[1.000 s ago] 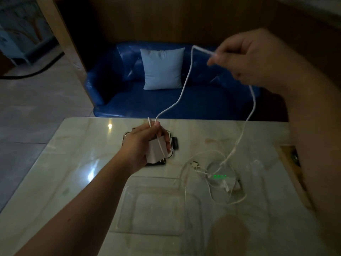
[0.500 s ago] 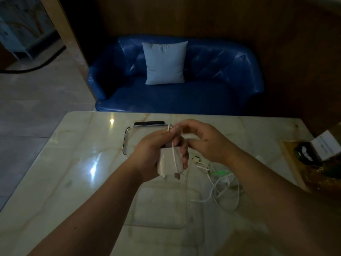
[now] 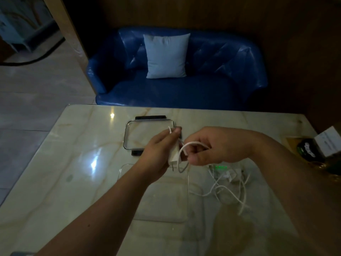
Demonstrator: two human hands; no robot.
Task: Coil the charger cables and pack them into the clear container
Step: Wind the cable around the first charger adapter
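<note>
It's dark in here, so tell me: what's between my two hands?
In the head view, the white charger block, held by the left hand, and a loop of white cable pinched by the right hand.

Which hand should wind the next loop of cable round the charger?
The right hand. It pinches the cable in a loop beside the charger, while the left hand is busy gripping the charger, so that one is likely best as the holder.

White charger (image 3: 174,154) (upright, prongs down), cable (image 3: 191,143) looped, clear container (image 3: 166,202) beneath
</note>
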